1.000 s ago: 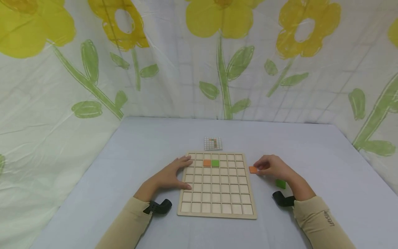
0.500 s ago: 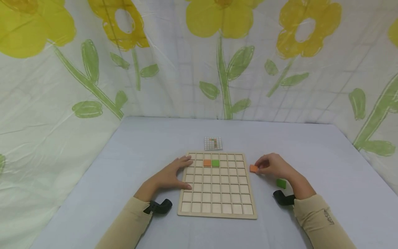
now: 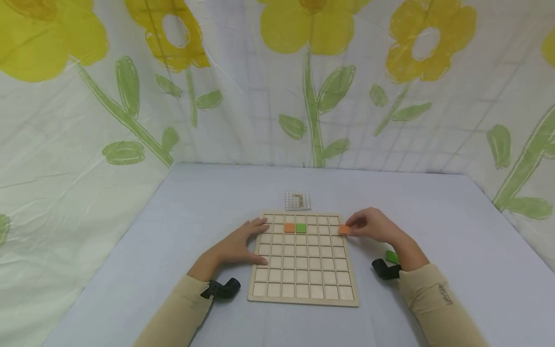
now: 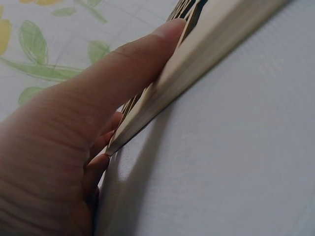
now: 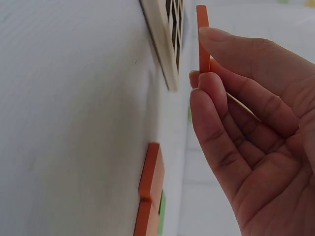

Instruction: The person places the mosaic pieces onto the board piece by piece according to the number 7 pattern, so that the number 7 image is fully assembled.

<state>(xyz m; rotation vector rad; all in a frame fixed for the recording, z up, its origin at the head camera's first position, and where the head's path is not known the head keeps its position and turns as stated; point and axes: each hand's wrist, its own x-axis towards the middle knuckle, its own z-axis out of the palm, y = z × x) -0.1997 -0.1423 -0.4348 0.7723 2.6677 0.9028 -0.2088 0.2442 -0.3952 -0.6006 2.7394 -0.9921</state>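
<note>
In the head view, my right hand (image 3: 373, 226) pinches an orange square tile (image 3: 344, 229) between thumb and fingers, over the right edge of a wooden grid board (image 3: 295, 301). The right wrist view shows this tile edge-on, raised off the table. My left hand (image 3: 238, 243) rests on the board's left side, fingers and thumb spread. Its thumb (image 4: 142, 59) lies over the frame in the left wrist view. One orange tile (image 3: 289, 228) and one green tile (image 3: 300, 228) sit side by side in the board's second row from the back.
Behind the board lies a small card (image 3: 297, 201) printed with a coloured grid. A loose green tile (image 3: 392, 256) is partly hidden by my right wrist. Two orange tiles (image 5: 151, 172) lie on the table in the right wrist view. A flowered curtain (image 3: 243, 96) hangs behind.
My right hand has lifted the orange tile from the table and carried it left, over the board's right edge. My left hand and the board have stayed put.
</note>
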